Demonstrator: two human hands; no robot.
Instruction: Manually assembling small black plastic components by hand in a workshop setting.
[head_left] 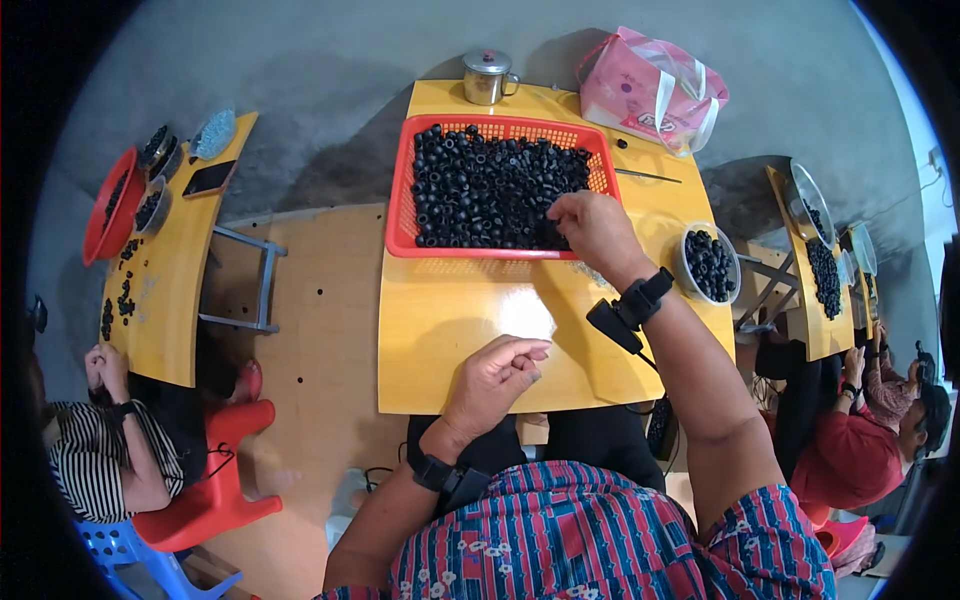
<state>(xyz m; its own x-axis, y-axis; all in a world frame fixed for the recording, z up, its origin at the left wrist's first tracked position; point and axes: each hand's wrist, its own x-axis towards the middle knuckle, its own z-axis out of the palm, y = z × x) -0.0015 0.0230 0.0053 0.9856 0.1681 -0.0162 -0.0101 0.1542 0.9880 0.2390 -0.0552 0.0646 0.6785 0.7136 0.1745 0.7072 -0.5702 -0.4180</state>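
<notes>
Small black ring-shaped pieces [490,185] are heaped in a red plastic basket [460,252], set toward eleven o'clock on the yellow table [450,340], and at the basket's four o'clock corner the right hand [592,228] is held over them, its fingers bent and tips drawn together, though whether a piece is pinched cannot be told. The left hand [495,378] is held toward six o'clock over the tabletop, fingers loosely curled, any grip being impossible to make out, while at three o'clock more black pieces [708,262] are contained in a clear round tub [680,265].
</notes>
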